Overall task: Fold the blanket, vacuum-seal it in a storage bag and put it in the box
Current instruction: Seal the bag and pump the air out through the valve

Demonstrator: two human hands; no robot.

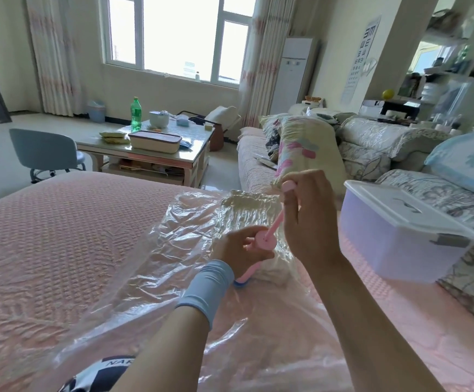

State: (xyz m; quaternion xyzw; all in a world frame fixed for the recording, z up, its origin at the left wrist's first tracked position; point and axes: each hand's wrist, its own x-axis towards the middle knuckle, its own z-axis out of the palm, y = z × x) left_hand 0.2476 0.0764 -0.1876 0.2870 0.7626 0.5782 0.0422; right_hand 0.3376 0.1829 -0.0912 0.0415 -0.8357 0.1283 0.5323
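Left hand (240,247): curled round pump barrel (264,240), on the bag (173,250).
Right hand (309,219): grips pump handle (288,186), raised.
Bag: flat on bed (60,236), blanket (247,210) crumpled inside.
Box (399,239): right of bag, lidded.

Pink-covered bed (60,236) in a sunlit living room | clear storage bag (151,264) spread across its middle, crumpled blanket (247,210) inside | lidded translucent box (394,244) at the right edge, just beside the bag
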